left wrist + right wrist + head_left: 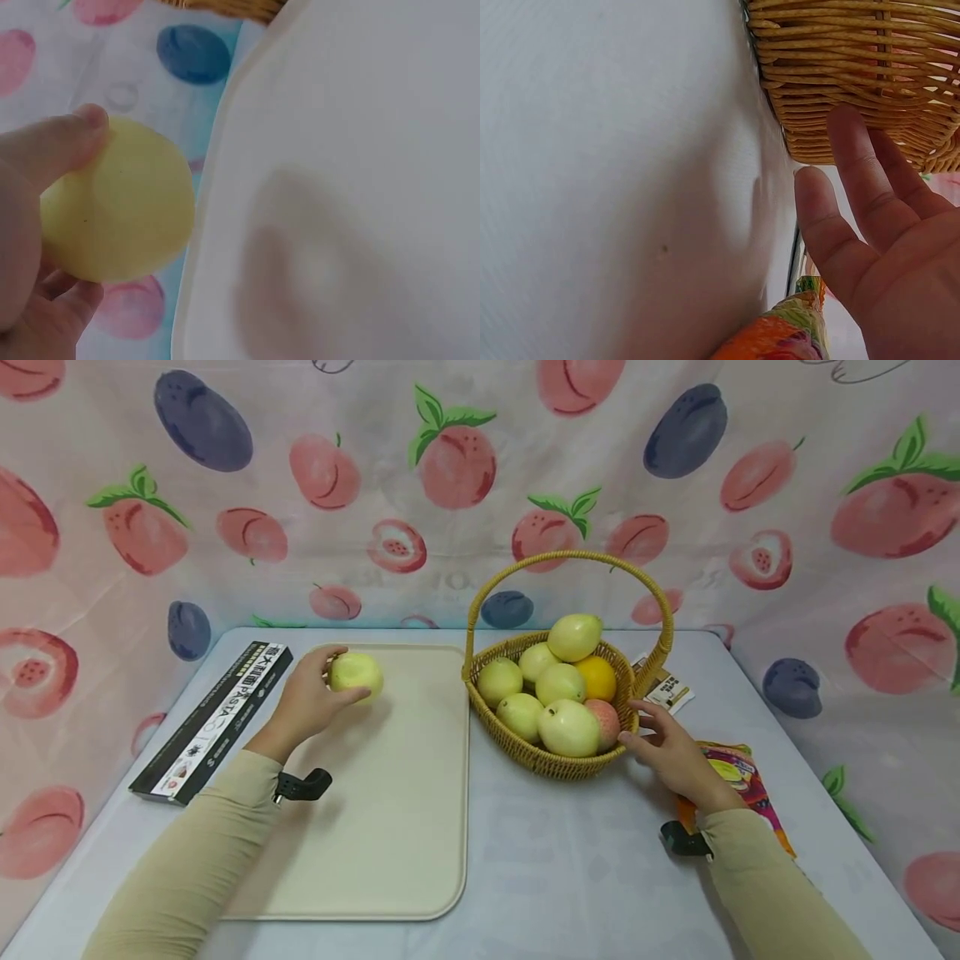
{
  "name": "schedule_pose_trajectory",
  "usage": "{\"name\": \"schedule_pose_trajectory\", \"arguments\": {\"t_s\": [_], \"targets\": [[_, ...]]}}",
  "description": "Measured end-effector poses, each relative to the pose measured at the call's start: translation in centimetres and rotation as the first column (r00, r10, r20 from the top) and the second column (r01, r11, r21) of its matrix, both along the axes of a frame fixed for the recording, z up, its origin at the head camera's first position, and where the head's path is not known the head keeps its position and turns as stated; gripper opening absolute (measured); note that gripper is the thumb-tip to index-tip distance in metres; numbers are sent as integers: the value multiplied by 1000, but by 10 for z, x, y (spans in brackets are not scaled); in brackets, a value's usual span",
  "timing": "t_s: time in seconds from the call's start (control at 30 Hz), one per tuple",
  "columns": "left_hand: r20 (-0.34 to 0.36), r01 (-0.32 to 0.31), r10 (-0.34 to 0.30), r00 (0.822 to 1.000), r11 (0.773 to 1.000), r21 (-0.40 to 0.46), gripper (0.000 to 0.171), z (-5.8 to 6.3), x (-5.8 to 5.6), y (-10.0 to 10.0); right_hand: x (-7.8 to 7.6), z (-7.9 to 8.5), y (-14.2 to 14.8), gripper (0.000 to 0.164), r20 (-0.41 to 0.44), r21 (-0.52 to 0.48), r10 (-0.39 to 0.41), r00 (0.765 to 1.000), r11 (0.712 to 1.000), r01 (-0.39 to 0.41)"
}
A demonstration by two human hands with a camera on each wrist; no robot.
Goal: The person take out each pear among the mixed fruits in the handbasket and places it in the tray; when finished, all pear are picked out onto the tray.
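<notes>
My left hand point(311, 693) grips a round yellow-green fruit point(358, 675) by its sides, thumb on one side and fingers on the other. In the left wrist view the yellow-green fruit point(131, 202) shows a smooth skin with a few tiny dots, raised above the tray point(397, 793), which bears its shadow. My right hand point(667, 747) is at the right side of a wicker basket point(551, 764), thumb and fingers apart. In the right wrist view its loosely extended fingers point(859, 165) overlap the woven wall. Several pale green fruits point(568, 727), an orange point(596, 678) and a reddish fruit point(603, 722) fill the basket.
A long black-and-white pasta box point(217, 718) lies along the tray's left side. A colourful packet point(738, 772) lies beneath and beyond the right wrist. Behind the basket is a small brown-and-white packet point(667, 691). The basket's tall arched handle point(570, 556) stands upright before the fruit-print cloth.
</notes>
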State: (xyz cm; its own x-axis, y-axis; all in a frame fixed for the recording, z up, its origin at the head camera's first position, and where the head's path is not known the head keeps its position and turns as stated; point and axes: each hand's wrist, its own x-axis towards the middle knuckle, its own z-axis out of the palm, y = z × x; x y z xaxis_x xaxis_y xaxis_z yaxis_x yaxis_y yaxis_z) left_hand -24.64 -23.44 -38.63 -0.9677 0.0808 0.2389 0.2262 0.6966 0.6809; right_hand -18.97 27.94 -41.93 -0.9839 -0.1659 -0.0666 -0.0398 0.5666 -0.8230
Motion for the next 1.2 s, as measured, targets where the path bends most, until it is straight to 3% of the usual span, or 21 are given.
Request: {"name": "schedule_pose_trajectory", "arguments": {"t_s": [0.27, 0.53, 0.8, 1.2], "targets": [[61, -58, 60, 996, 998, -35, 80, 0, -14, -29, -1, -1, 1, 66, -9, -1, 7, 1000, 1000, -7], [78, -115, 117, 990, 993, -25, 81, 2, -31, -48, -1, 0, 1, 67, -8, -5, 11, 1000, 1000, -11], [97, -197, 200, 975, 980, -36, 82, -2, -40, -60, -2, 3, 0, 68, 8, 0, 21, 1000, 1000, -21], [139, -238, 235, 962, 971, 6, 81, -16, -57, -70, -1, 2, 1, 68, 23, -4, 13, 1000, 1000, -13]]}}
